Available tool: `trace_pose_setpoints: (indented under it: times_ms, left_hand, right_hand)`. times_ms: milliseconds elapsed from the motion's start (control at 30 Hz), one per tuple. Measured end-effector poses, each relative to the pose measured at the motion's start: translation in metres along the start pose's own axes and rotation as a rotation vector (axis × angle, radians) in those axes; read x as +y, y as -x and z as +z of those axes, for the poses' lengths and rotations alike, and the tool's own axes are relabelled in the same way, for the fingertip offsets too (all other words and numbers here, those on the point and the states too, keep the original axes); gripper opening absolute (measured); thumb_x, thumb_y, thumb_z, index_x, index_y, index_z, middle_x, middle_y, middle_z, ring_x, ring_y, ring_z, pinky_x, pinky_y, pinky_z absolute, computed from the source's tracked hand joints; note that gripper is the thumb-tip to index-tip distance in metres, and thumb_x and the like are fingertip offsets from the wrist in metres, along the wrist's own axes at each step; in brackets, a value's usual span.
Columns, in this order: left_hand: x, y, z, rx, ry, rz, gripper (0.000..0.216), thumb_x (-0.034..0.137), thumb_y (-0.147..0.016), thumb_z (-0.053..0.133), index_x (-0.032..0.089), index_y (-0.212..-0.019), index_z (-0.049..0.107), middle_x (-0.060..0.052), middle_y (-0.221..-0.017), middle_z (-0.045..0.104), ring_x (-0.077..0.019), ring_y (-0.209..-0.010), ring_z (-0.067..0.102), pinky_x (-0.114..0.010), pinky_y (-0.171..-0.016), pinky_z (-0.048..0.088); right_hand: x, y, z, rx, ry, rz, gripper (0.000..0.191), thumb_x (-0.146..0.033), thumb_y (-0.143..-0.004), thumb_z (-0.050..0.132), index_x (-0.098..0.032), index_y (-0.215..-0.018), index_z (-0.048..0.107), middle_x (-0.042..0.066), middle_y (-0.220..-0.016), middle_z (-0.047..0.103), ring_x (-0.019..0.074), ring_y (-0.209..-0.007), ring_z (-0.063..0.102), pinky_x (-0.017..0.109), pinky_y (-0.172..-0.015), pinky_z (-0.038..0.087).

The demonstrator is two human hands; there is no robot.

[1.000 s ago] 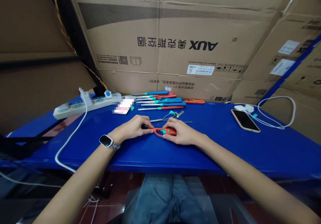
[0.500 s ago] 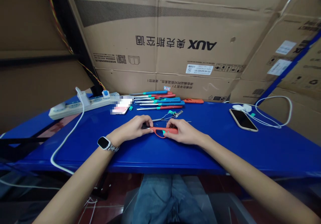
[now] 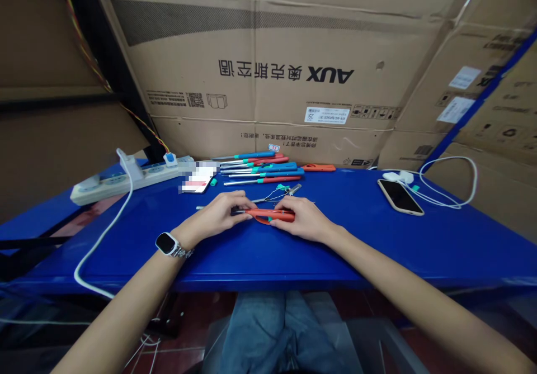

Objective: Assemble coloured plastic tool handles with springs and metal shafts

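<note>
A red-orange long-necked lighter (image 3: 265, 214) lies level between my two hands, just above the front part of the blue table. My left hand (image 3: 222, 213) pinches its front end, where the body meets the thin metal neck. My right hand (image 3: 305, 218) grips the handle end, thumb below and fingers on top. A bit of the green trigger shows in the loop by my right thumb. Just behind the hands are a thin rod, fine wires with a green piece (image 3: 282, 187), and a small metal part (image 3: 295, 189).
Several blue and red long-necked lighters (image 3: 268, 171) lie in a pile at the back, with an orange body (image 3: 319, 167) beside them. A power strip (image 3: 113, 180) and a phone-like slab (image 3: 201, 177) are left; a phone (image 3: 400, 197) and white cable lie right. Cardboard walls the table.
The lighter has turned slightly in my hands, so its trigger loop looks narrower. Both hands keep their hold. A silver tip now shows left of my left hand. The whole view has shifted a little.
</note>
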State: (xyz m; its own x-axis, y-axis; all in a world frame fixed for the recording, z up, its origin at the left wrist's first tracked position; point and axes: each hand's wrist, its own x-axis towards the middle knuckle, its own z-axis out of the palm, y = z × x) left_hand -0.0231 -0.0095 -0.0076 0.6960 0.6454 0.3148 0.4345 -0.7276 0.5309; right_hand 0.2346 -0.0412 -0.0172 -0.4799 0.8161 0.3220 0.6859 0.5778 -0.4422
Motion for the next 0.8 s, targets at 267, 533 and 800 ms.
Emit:
trace_pose_setpoints:
  times_ms: [267, 533, 800]
  left_hand:
    - [0.0009, -0.0002, -0.0045, 0.017, -0.010, 0.007, 0.021, 0.034, -0.091, 0.062, 0.018, -0.098, 0.073, -0.006, -0.089, 0.067, -0.0177, -0.078, 0.062, -0.029, -0.072, 0.048]
    - [0.0017, 0.0013, -0.0050, -0.012, -0.057, 0.018, 0.027, 0.038, -0.093, 0.060, 0.019, -0.106, 0.074, -0.006, -0.087, 0.064, -0.0168, -0.074, 0.059, -0.028, -0.071, 0.048]
    - [-0.0045, 0.0017, -0.0045, -0.112, -0.035, -0.024, 0.028, 0.042, -0.089, 0.063, 0.021, -0.101, 0.078, -0.006, -0.084, 0.069, -0.0185, -0.077, 0.060, -0.029, -0.072, 0.048]
  right_hand:
    - [0.0040, 0.0022, -0.0049, -0.072, 0.147, -0.094, 0.036, -0.050, -0.095, 0.055, -0.019, -0.077, 0.060, 0.002, -0.075, 0.066, 0.0144, -0.065, 0.056, 0.025, -0.059, 0.029]
    - [0.0005, 0.0040, -0.0035, -0.057, 0.191, -0.083, 0.029, -0.048, -0.092, 0.058, -0.023, -0.106, 0.063, 0.004, -0.094, 0.073, 0.0197, -0.077, 0.065, 0.027, -0.064, 0.036]
    - [0.0045, 0.0039, -0.0024, -0.098, 0.191, -0.152, 0.043, -0.061, -0.089, 0.058, -0.024, -0.108, 0.070, 0.006, -0.105, 0.066, 0.0199, -0.088, 0.063, 0.030, -0.070, 0.043]
